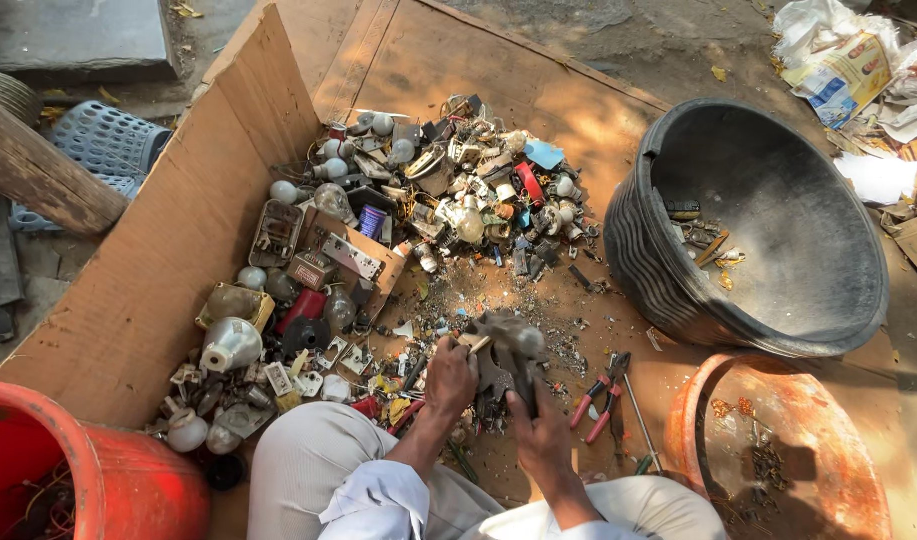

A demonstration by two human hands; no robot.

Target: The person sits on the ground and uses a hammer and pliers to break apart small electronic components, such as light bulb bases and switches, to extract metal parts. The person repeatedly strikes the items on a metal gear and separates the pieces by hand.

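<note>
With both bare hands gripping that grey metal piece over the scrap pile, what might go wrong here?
1. The left hand and right hand grip a jagged grey metal part with no gloves; an edge may cut the skin.
2. Bulbs lie in the scrap pile; one could break and scatter glass.
3. Red-handled pliers lie close beside the right hand on the cardboard; a dropped part might knock them.

Harsh dappled sun; glare on cardboard [449, 60] beyond scrap pile [409, 240], deep shade below it; hands motion-blurred.
</note>
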